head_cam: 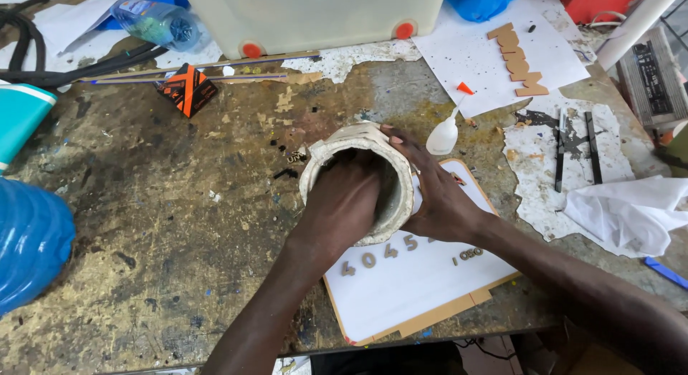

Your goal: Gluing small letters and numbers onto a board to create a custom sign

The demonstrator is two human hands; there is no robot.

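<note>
Bright, even light; edges perhaps slightly warped.

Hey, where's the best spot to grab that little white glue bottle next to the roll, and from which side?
Probably the rounded body of the glue bottle, taken from the far right. It lies tilted on the white sheet, its thin nozzle pointing up and right toward the loose orange cap. The right hand and the white roll crowd its near left side, and the nozzle looks too slim to hold.

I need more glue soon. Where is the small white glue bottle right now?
In the head view, the glue bottle lies right of centre on the workbench, just beyond the right hand and the white board.
</note>
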